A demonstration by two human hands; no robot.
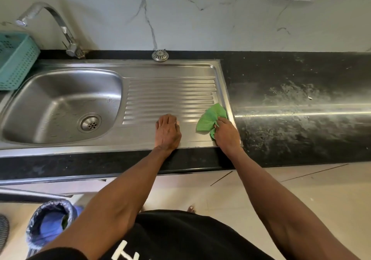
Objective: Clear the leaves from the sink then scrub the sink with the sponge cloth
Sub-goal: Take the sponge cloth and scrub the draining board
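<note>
The steel sink (60, 107) has a bowl on the left with a round drain (90, 123) and a ribbed drainboard (170, 97) on the right. I see no leaves in the bowl or on the drainboard. My right hand (226, 133) grips a crumpled green sponge cloth (210, 117) at the drainboard's front right corner, pressing it on the steel. My left hand (168, 132) lies flat, palm down, on the drainboard's front edge with nothing in it.
A curved tap (60, 27) stands behind the bowl. A teal perforated basket (16, 59) sits at the far left. A metal strainer cap (160, 55) rests behind the drainboard. Black smeared countertop (301, 109) stretches right. A lined bin (50, 223) stands on the floor.
</note>
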